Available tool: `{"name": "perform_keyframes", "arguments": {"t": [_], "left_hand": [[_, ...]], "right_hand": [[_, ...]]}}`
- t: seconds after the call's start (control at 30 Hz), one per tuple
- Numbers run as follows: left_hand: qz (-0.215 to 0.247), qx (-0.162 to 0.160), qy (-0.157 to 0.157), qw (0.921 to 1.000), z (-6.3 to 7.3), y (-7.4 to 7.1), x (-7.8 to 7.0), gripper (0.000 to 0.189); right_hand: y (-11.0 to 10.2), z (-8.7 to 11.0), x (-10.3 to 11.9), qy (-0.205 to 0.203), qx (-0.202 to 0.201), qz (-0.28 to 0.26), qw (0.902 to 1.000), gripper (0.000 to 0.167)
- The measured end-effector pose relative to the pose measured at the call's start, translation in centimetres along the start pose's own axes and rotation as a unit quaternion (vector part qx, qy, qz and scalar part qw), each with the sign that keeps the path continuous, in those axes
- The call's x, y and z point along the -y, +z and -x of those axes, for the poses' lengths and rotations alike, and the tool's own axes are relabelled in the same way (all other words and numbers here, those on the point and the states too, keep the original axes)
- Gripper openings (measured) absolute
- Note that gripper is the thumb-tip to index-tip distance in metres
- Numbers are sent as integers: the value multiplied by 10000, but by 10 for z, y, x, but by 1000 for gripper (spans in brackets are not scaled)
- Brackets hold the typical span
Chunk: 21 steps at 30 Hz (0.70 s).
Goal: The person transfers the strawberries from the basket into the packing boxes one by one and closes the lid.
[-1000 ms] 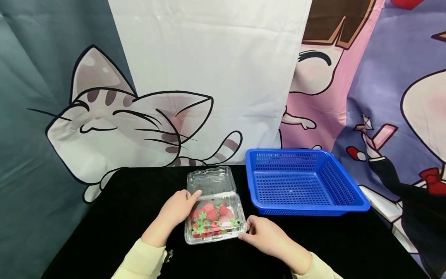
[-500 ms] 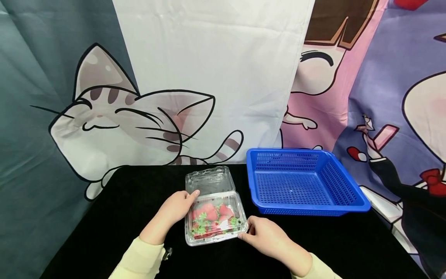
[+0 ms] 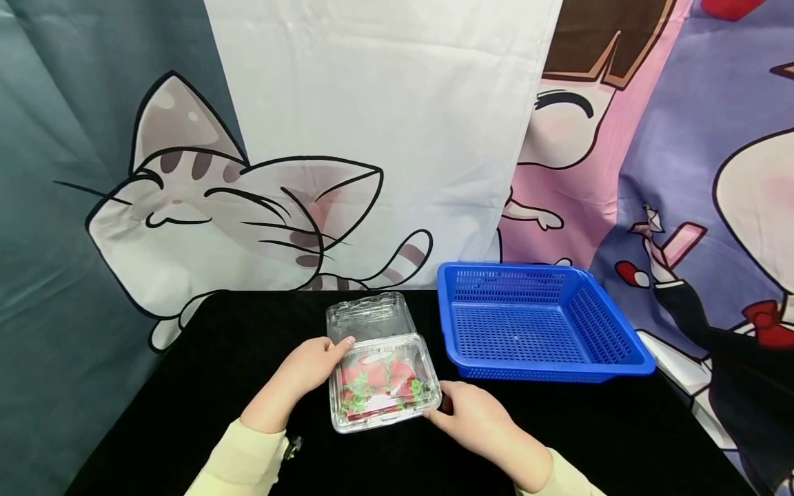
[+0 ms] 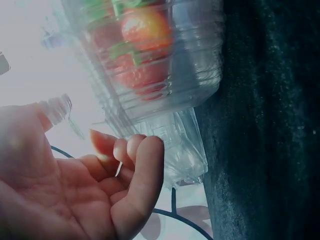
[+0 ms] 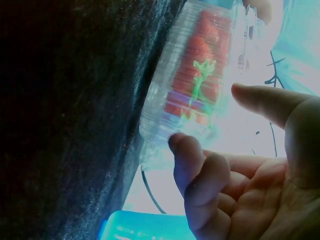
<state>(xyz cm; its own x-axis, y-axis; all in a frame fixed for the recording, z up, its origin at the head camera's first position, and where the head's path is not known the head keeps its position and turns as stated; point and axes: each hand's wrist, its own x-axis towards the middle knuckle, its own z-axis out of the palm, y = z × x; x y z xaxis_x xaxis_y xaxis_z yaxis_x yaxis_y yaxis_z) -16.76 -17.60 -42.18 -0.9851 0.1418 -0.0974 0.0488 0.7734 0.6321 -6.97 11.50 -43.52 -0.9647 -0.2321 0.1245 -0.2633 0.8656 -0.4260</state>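
Observation:
A clear plastic clamshell box [image 3: 397,420] of red strawberries [image 3: 378,375] with green leaves lies in front of me in the head view. My left hand [image 3: 310,372] holds its left edge, thumb over the rim and fingers curled at the side, as the left wrist view shows. At the right front corner, my right hand [image 3: 474,417] pinches the box between thumb and curled fingers. Behind the strawberries stretches another clear plastic section [image 3: 372,317], holding nothing visible. Glare on the plastic blurs the fruit. Whether the box rests fully on the cloth, I cannot tell.
A blue perforated plastic basket [image 3: 515,337] stands to the right, behind my right hand, with nothing in it. Black cloth [image 3: 217,386] covers the table. A printed cartoon curtain [image 3: 372,103] hangs behind the table's far edge.
Both hands keep their hold on the clamshell box. The box has shifted and tilted slightly, and the strawberries look blurrier under more glare.

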Motion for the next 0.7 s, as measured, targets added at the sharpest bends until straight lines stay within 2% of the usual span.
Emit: {"name": "perform_keyframes", "arguments": {"t": [0.2, 0.33, 0.47, 0.6, 0.7], "left_hand": [[435, 233, -46, 9988, 4, -5, -2, 63], [467, 277, 43, 9985, 7, -9, -4, 61], [448, 304, 204, 9983, 10, -13, -6, 55], [585, 259, 215, 9977, 12, -13, -8, 51], [852, 210, 132, 9961, 13, -12, -10, 49]], "right_hand": [[0, 0, 0, -52, -136, 23, 9999, 48], [-3, 0, 1, 118, -117, -269, 9995, 43], [-8, -2, 1, 164, 79, -895, 9958, 42], [-12, -3, -2, 29, 447, -1738, 9838, 38], [-16, -4, -4, -7, 805, -2471, 9656, 33]]}}
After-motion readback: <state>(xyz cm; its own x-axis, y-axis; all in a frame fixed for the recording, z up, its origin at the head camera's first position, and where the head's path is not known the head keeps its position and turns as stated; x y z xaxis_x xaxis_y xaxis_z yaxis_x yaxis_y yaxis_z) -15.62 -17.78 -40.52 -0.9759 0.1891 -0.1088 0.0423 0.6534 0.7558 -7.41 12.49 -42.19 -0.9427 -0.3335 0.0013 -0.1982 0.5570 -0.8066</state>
